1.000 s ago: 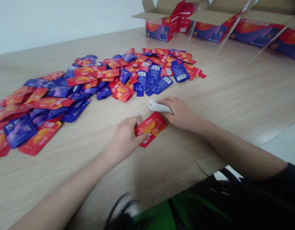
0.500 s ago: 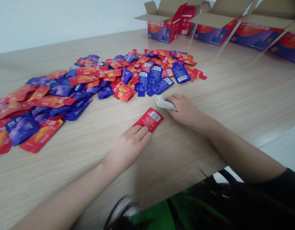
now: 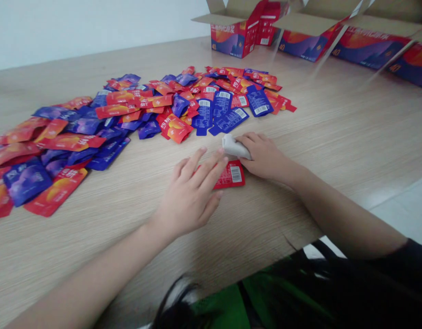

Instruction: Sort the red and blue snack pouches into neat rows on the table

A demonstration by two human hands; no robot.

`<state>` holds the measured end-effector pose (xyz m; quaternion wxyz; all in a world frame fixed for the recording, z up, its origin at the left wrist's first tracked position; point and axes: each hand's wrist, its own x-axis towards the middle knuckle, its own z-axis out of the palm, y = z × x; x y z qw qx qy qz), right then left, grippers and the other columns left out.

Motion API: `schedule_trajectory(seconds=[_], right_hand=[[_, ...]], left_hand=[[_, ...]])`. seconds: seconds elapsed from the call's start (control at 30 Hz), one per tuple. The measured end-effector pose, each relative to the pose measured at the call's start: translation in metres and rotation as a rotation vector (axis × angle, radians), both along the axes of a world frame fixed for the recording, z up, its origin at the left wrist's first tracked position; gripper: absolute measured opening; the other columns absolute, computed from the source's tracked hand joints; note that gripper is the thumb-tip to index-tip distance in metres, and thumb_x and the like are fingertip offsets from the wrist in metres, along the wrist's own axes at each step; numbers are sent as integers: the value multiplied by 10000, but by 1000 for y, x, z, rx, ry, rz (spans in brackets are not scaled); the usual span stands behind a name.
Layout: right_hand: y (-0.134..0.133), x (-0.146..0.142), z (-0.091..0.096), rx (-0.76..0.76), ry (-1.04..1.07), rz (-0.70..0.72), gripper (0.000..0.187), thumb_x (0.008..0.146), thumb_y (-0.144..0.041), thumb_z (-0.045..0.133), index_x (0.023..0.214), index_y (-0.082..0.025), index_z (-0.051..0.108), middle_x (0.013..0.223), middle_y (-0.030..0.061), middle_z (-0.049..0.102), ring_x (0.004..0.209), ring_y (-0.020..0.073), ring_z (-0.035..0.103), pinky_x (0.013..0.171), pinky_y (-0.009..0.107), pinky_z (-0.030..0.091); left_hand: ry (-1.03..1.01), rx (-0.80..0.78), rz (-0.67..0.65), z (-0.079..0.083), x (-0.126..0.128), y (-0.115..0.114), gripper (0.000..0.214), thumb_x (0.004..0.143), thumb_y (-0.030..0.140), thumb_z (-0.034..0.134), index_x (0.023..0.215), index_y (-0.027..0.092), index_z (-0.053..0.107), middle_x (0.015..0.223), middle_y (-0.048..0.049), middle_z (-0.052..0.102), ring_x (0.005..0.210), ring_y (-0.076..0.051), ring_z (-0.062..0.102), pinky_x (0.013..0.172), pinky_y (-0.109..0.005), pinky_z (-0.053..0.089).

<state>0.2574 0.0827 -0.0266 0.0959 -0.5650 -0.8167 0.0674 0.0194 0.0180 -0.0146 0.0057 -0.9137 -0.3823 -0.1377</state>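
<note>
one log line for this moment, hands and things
left hand: flat, fingers spread on red sachet | right hand: gripping white cloth beside it | sachet pile: behind | boxes: open, far edge

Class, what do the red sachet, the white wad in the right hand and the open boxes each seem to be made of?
The red sachet: probably glossy printed plastic or foil film; thin, flat, with a barcode. The white wad in the right hand: soft matt cloth or tissue, crumpled; unclear which. The open boxes: cardboard, plain brown flaps, printed outside.

Left grip [image 3: 192, 196], right grip [image 3: 262, 157], forearms bare; black sleeve [image 3: 411, 262] on right arm; green-black clothing [image 3: 231, 304] below, perhaps shirt.
</note>
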Motion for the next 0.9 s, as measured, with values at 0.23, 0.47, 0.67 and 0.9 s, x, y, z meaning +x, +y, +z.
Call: schedule_trajectory(seconds=[0.23,0.47,0.67,0.9], right_hand=[[2,1,-5,28,1,6,522,846,-275,506,1357,-167,510,1335,150,538,1166,359,494,960,539,416],[5,4,-3,105,128,-99,702,844,-239,482,1501,-110,271,1256,176,602,1085,337,571,907,493,459],[9,10,0,118,180,-146,656,869,-206,431,1504,-188,271,1269,132,619,1041,328,606,854,483,481],[-12,-19,25,297,275,-139,551,905,-148,331,1449,-217,392,1367,118,512,1265,305,466,1009,493,401]], left_hand=[[172,-141,95,-11,5,-9,599,983,406,374,1513,141,288,1592,-106,292,1449,-361,254,1148,-578,259],[190,-156,245,-5,-4,-24,604,972,396,343,1456,35,365,1539,-197,363,1420,-375,318,1122,-585,303],[165,-88,295,-17,5,-28,545,956,345,373,1403,37,429,1442,-235,468,1306,-389,433,1008,-550,421],[209,-133,329,-2,10,-33,430,933,337,437,1172,11,584,1153,-235,606,1063,-342,557,803,-430,539]])
